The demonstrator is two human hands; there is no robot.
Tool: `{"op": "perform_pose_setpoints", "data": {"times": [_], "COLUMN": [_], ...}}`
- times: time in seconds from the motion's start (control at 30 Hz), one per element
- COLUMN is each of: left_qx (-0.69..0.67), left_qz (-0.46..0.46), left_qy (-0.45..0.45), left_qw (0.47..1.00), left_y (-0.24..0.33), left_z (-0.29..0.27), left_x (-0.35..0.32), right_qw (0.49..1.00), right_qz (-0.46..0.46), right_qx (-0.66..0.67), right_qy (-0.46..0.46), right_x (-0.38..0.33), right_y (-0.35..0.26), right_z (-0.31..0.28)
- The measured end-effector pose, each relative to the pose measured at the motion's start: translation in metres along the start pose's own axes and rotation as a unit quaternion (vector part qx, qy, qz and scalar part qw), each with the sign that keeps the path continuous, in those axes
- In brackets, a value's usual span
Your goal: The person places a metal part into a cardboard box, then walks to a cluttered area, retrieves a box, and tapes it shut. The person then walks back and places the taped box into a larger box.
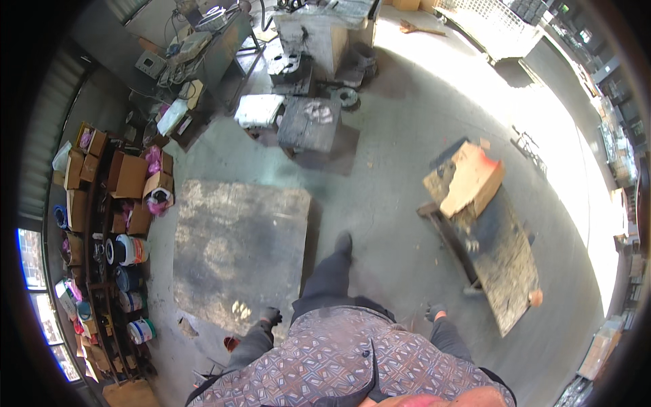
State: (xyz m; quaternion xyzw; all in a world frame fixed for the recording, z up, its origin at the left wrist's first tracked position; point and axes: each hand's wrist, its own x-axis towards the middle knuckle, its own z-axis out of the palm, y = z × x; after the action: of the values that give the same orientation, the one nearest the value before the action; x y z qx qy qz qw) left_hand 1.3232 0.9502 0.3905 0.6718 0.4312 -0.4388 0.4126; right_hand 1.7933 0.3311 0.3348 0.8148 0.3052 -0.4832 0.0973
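The person stood on a grey concrete floor [393,169] beside a large dark metal plate [237,247] that lay flat, and everything else is placed here against that plate. The left hand [270,315], in a dark glove, hung just off the plate's near right corner and held nothing; it was too small to tell whether its fingers were spread or curled. The right hand [435,312], also gloved in dark, hung well to the right of the plate, likewise empty, its fingers too small to make out. One dark-trousered leg, ending in a dark shoe [344,242], stepped forward just beside the plate's right edge. Left of the plate stood shelves of open cardboard boxes [129,176] and a row of paint tins and tubs [129,251], crowding that side. Beyond the plate's far edge sat a dark metal block [310,124] with a white-smeared top, a pale slab [258,109] beside it, and a cluttered workbench [203,47] further back. Well right of the plate, a low dirty trolley [498,261] carried a tilted cardboard box [471,180], standing between the person and the sunlit far floor.
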Motion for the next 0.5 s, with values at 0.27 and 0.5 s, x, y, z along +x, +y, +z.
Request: {"op": "perform_pose_setpoints", "data": {"times": [0.27,0.5], "left_qx": [-0.054,-0.141], "left_qz": [0.233,0.366], "left_qy": [0.256,0.322], "left_qw": [0.937,0.862], "left_y": [0.507,0.813], "left_z": [-0.384,-0.559], "left_x": [0.112,0.130], "right_qw": [0.980,0.978], "right_qz": [0.092,0.052], "right_qx": [0.171,0.199], "right_qy": [0.034,0.040], "right_x": [0.078,0.257], "right_y": [-0.040,0.051], "right_z": [-0.228,-0.482]}}
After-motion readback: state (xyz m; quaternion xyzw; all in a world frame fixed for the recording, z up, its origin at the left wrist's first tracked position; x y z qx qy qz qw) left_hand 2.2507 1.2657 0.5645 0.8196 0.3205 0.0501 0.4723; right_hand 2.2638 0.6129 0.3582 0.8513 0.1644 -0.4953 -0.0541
